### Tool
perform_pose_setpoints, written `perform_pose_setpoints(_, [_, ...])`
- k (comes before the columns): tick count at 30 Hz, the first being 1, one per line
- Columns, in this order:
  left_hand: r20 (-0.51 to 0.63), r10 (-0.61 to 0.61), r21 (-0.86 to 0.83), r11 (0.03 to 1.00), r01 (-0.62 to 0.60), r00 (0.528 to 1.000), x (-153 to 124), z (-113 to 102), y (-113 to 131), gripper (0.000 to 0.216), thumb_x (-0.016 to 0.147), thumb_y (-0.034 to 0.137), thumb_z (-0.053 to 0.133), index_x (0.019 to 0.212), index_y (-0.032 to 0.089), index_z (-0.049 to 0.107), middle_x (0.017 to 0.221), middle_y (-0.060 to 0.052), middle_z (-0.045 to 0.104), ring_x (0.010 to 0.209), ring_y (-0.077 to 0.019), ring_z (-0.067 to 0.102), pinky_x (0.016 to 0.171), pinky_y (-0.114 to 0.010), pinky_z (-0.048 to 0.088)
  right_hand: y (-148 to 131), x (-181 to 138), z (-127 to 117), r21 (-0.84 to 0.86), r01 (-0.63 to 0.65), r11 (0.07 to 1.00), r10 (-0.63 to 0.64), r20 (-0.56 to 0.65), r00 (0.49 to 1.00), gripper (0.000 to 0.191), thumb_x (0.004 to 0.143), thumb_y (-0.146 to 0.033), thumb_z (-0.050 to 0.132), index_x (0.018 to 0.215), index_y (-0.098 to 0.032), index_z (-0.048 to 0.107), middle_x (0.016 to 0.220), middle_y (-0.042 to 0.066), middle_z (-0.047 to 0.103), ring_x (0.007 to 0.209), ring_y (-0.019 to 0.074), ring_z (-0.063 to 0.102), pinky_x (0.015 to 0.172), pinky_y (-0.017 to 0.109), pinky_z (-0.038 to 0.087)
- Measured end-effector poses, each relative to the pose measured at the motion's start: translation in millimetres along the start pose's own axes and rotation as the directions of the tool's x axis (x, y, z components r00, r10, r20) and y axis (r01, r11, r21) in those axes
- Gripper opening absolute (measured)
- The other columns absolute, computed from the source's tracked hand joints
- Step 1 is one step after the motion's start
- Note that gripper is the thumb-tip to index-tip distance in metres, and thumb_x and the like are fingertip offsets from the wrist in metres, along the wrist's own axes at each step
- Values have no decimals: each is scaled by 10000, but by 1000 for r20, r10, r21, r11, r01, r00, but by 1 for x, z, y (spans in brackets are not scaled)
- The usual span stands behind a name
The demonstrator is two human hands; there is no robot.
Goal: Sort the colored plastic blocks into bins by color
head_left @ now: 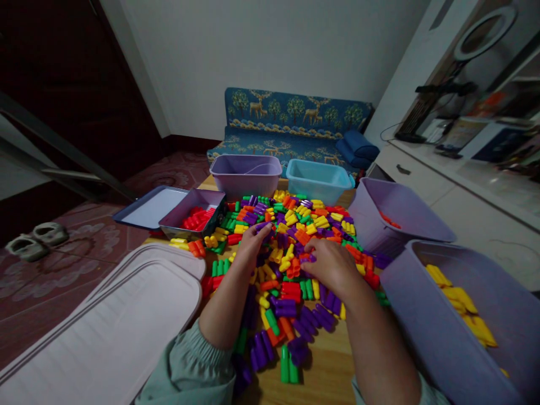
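Note:
A heap of plastic building pieces (291, 289) in red, orange, yellow, green and purple spreads over the wooden table (331, 360); many look like joined rounded tubes. My left hand (252, 243) is over the left middle of the heap, fingers closed on a purple plastic piece (263, 226). To its right, my right hand (331, 261) reaches into the heap with bent fingers. Bits of purple show at its fingertips, and it appears to pinch a purple piece (311, 259) partly hidden by the fingers.
A purple bin (247, 183) and a blue bin (318, 188) stand behind the heap. Two lilac bins, one holding red pieces (388, 220) and one yellow pieces (459, 304), flank the right. Left are a tin (169, 228) with red pieces and white lids (113, 337).

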State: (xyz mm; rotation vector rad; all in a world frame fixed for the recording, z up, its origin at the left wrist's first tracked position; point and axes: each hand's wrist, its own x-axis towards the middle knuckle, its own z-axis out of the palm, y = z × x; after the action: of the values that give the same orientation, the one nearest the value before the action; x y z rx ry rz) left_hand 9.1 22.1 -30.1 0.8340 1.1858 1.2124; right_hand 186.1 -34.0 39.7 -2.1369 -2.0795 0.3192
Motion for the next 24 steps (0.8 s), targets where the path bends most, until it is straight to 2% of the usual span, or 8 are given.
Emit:
perform_pose_setpoints(2, [32, 7, -18, 1000, -6, 999, -1, 1, 1, 578, 639, 568, 755, 1059, 174, 704, 920, -61, 710, 699, -145, 633, 472, -182, 419, -5, 14, -1, 225, 33, 974, 6, -171, 985, 216, 706, -319, 723, 899, -221, 717, 903, 57, 733, 856, 234, 668, 731, 310, 468])
perform_pose_setpoints(5, [149, 5, -52, 999, 3, 989, -5, 2, 3, 595, 718, 636, 660, 1101, 182, 697, 963, -80, 716, 755, -173, 662, 517, -207, 465, -18, 30, 11, 550, 207, 809, -4, -347, 938, 227, 728, -367, 703, 881, -198, 706, 857, 40, 725, 794, 190, 658, 726, 283, 489])
perform_pose_setpoints(9, [304, 29, -69, 998, -8, 952, -9, 3, 6, 649, 802, 688, 524, 1222, 209, 647, 1102, -104, 699, 896, -227, 675, 578, -242, 502, -31, 40, 39, 801, 221, 557, 27, -284, 958, 278, 734, -385, 664, 913, -173, 682, 785, 38, 703, 668, 166, 637, 607, 260, 503])
perform_pose_setpoints(12, [328, 130, -30, 991, -127, 936, -10, 3, 7, 595, 801, 615, 599, 1221, 197, 645, 1195, -104, 672, 1048, -249, 637, 731, -260, 514, -32, 41, 50, 855, 201, 478, -4, -226, 974, 302, 723, -346, 657, 957, -157, 670, 781, 40, 694, 639, 156, 625, 590, 260, 510])
perform_pose_setpoints(14, [326, 202, 7, 976, -217, 924, -9, 4, 7, 534, 785, 535, 668, 1189, 185, 658, 1209, -94, 666, 1120, -249, 602, 864, -271, 485, -30, 41, 52, 852, 218, 476, -50, -222, 974, 310, 718, -297, 651, 994, -157, 667, 808, 44, 697, 665, 159, 636, 613, 266, 520])
perform_pose_setpoints(16, [325, 224, 52, 966, -254, 919, -10, 5, 7, 512, 763, 487, 711, 1173, 184, 660, 1186, -85, 673, 1114, -249, 600, 911, -286, 464, -29, 39, 51, 831, 241, 502, -102, -220, 970, 323, 710, -223, 631, 1026, -167, 666, 864, 48, 703, 707, 163, 652, 646, 272, 528])
perform_pose_setpoints(19, [318, 214, 103, 961, -258, 924, -11, 7, 6, 512, 743, 462, 734, 1168, 190, 652, 1137, -76, 680, 1048, -245, 622, 870, -290, 477, -28, 37, 49, 791, 262, 553, -130, -229, 965, 374, 700, -148, 593, 1066, -177, 663, 918, 51, 702, 756, 162, 657, 690, 278, 532])
perform_pose_setpoints(24, [294, 266, 81, 950, -301, 918, -10, 10, 5, 493, 786, 450, 687, 1197, 187, 621, 1124, -74, 677, 983, -227, 640, 822, -287, 499, -28, 33, 42, 705, 254, 662, -61, -287, 956, 398, 683, -172, 620, 1077, -177, 680, 1006, 70, 653, 726, 138, 612, 679, 274, 518])
